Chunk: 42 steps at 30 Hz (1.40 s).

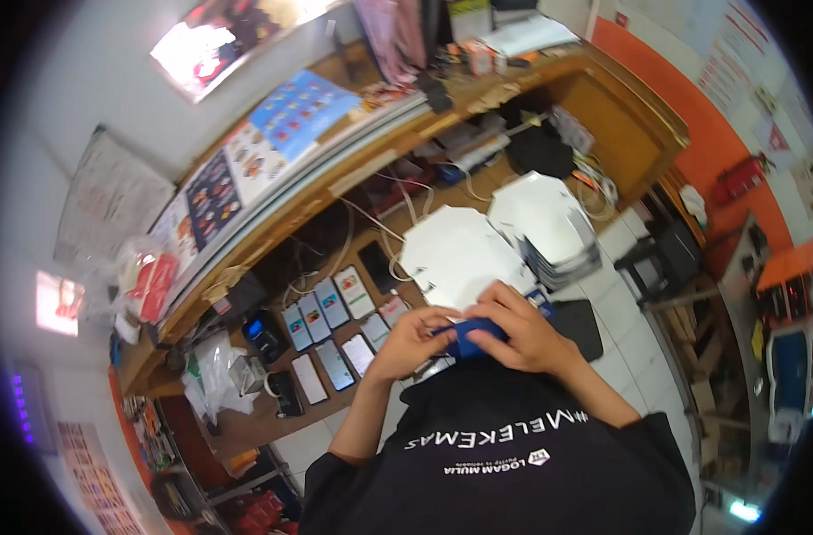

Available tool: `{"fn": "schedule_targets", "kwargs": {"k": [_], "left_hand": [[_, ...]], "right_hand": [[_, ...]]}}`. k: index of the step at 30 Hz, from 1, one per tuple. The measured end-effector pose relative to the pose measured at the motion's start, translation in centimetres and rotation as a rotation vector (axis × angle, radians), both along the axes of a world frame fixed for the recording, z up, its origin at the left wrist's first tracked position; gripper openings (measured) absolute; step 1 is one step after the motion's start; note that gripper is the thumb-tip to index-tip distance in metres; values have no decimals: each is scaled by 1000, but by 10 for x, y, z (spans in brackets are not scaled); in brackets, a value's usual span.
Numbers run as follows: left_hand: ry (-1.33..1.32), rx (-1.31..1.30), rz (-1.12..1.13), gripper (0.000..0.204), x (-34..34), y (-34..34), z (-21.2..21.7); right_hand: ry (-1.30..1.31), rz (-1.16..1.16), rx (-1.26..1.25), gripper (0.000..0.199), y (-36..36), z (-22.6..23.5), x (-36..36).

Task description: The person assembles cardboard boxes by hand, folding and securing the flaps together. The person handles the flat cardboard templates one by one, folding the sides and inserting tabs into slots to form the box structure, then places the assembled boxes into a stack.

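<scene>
Both of my hands meet at the desk edge in front of my chest, around a small dark-blue folded piece [478, 337]; whether it is a pouch, a box or a card I cannot make out. My left hand [412, 341] pinches its left end between thumb and fingers. Over its top and right side my right hand [522, 334] is curled, thumb pressed on the front. Just beyond the fingers lies a stack of white cut sheets [460, 254] with angled corners. Several phones [335, 366] lie in rows left of my left hand.
A second white stack [542, 214] with dark layered sides stands at the right. A dark flat pad [577, 328] lies beside my right forearm. White cables [371, 218] run across the desk. At the left are a clear plastic bag [217, 374] and a black device [264, 334].
</scene>
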<state>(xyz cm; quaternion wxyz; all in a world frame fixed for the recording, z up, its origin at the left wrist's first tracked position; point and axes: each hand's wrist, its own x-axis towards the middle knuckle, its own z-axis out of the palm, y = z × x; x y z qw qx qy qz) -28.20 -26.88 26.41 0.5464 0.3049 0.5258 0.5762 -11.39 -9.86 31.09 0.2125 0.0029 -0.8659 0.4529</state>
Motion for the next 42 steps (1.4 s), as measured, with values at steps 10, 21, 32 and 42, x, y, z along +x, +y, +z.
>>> {"fn": "schedule_targets", "kwargs": {"k": [10, 21, 32, 42], "left_hand": [[256, -25, -10, 55, 20, 31, 44], [1264, 35, -105, 30, 40, 70, 71], [1157, -553, -167, 70, 97, 79, -38], [1022, -648, -176, 68, 116, 98, -83]], "right_hand": [[47, 3, 222, 23, 30, -5, 18], [-66, 44, 643, 37, 180, -61, 71], [-560, -142, 691, 31, 326, -246, 91], [-603, 162, 543, 27, 353, -266, 94]]}}
